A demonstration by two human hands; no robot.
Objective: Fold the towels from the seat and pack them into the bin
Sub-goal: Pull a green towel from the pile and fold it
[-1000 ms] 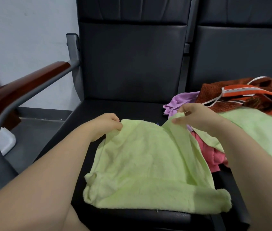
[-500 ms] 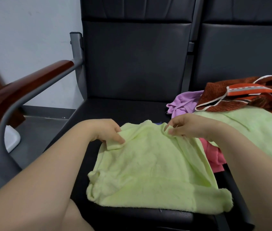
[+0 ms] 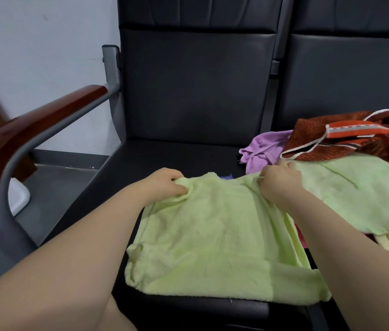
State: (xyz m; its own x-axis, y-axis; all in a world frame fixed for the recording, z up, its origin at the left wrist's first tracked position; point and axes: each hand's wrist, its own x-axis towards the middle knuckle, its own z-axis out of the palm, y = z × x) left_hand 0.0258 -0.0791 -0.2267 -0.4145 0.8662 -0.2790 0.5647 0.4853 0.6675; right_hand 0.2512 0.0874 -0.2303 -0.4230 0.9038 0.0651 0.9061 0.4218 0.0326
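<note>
The green towel (image 3: 217, 237) lies spread on the seat (image 3: 176, 158) — left hand (image 3: 165, 185) grips its far left corner, right hand (image 3: 281, 180) pinches the far right.

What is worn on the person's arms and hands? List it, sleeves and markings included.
Nothing worn shows. The left hand and right hand are bare: no gloves, rings or watch visible. Both forearms are uncovered to the frame edge, so no sleeves appear. No markings show.

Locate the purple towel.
Head view, right of centre: the purple towel lies bunched on the seat, tucked against the rust-orange towel, just beyond the right hand.
</note>
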